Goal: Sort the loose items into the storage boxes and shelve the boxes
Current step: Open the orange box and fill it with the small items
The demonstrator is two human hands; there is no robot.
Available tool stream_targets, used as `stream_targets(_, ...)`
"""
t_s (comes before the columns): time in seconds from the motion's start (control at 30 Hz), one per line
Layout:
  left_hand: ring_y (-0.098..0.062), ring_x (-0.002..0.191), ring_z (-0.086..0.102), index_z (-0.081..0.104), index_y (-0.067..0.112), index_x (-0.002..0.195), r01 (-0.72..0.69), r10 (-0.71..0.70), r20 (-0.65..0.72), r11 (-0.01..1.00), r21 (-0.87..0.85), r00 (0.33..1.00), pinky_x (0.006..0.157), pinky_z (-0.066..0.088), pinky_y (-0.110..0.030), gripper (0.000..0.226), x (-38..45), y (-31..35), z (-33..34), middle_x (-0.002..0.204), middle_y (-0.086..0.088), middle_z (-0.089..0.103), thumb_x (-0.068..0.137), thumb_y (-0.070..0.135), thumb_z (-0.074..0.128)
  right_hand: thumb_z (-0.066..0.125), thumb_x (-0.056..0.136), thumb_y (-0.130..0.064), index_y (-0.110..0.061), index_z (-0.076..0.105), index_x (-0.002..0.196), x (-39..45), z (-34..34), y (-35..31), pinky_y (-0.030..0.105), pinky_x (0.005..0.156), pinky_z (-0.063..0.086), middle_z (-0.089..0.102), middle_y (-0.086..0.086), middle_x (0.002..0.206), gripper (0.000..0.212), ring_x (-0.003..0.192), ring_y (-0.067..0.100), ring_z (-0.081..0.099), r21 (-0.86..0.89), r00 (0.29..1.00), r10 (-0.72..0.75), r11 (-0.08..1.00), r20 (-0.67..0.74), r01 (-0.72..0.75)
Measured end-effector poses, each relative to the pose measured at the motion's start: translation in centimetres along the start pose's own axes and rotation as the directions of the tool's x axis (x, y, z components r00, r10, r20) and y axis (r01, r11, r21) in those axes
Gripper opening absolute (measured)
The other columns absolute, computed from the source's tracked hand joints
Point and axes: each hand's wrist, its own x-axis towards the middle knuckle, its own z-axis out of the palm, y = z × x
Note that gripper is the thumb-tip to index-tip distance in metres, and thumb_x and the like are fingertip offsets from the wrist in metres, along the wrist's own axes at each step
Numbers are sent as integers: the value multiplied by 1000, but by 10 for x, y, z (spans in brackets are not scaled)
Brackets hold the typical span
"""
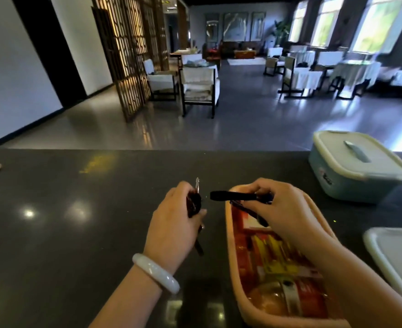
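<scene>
Both hands [171, 223] curled around pens [233, 196]

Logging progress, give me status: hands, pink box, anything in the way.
Left hand grips small dark items. Right hand holds black pen over open pink box, part filled. Blue box lidded, aside. Nothing blocking.

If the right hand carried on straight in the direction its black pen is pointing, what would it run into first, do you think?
Probably the left hand. The right hand holds a black pen pointing left over the pink box, with only bare counter between. Relative height is unclear.
</scene>
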Motion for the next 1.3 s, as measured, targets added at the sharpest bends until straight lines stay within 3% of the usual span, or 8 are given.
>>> stream_targets(0.2, 11, 86, 60, 45, 48, 89, 12, 1, 61, 976, -216, 998, 66, 47, -5, 34, -8, 49, 21, 93, 23, 60, 81, 30, 73, 77, 76, -31, -44, 63, 79, -32, -43, 41, 7, 46, 43, 65, -19, 81, 19, 66, -10, 63, 64, 996, 84, 994, 9, -84)
stream_targets(0.3, 14, 84, 59, 48, 44, 90, 40, -8, 116, 960, -277, 993, 64, 43, 0, 32, -14, 61, 37, 87, 22, 62, 82, 27, 73, 75, 76, -36, -45, 61, 84, -46, -47, 59, 6, 43, 43, 64, -18, 84, 18, 68, -17, 60, 33, 977, 165, 985, 133, -170)
stream_targets(0.57, 15, 88, 57, 50, 41, 94, 178, -135, 172, 946, -269, 976, 64, 47, -5, 28, -32, 55, 58, 89, 22, 62, 82, 29, 72, 71, 81, -35, -42, 65, 82, -59, -21, 78, 11, 56, 49, 68, -17, 86, 9, 74, -7, 65, 96, 898, 189, 965, 397, -245)
stream_targets(0.7, 20, 91, 52, 52, 39, 93, 194, -154, 154, 938, -289, 976, 66, 40, 2, 28, -36, 50, 56, 98, 37, 55, 82, 26, 74, 70, 83, -32, -37, 63, 94, -63, -7, 87, 13, 58, 50, 67, -11, 95, 14, 74, -4, 66, 68, 812, 206, 955, 546, -287)
stream_targets(0.83, 17, 91, 54, 52, 41, 93, 208, -169, 158, 936, -283, 973, 64, 48, -10, 27, -39, 47, 57, 98, 38, 55, 82, 27, 73, 66, 87, -25, -44, 62, 104, -66, -6, 95, 14, 71, 51, 65, -20, 104, 26, 86, -10, 62, 31, 719, 194, 957, 667, -288)
stream_targets(0.97, 15, 90, 56, 52, 42, 94, 233, -183, 187, 926, -298, 965, 64, 50, -9, 28, -43, 44, 59, 97, 36, 56, 82, 27, 73, 62, 89, -15, -43, 61, 112, -67, -22, 99, 18, 67, 55, 64, -16, 107, 35, 87, 2, 68, 124, 753, 212, 924, 622, -362)
stream_targets(1.17, 16, 89, 56, 52, 43, 96, 253, -192, 218, 920, -299, 957, 65, 52, -15, 28, -46, 47, 64, 98, 37, 55, 83, 29, 72, 67, 86, -26, -48, 55, 92, -72, -23, 108, 17, 66, 48, 55, -18, 99, 27, 86, -1, 56, -273, 805, 296, 946, 515, -174)
stream_targets(1.3, 13, 90, 58, 52, 43, 96, 261, -195, 219, 909, -327, 956, 73, 56, -24, 28, -48, 48, 65, 97, 33, 58, 82, 29, 72, 66, 86, -17, -43, 61, 101, -72, -8, 106, 15, 73, 49, 64, -16, 101, 30, 91, -3, 63, -86, 729, 211, 975, 651, -206)
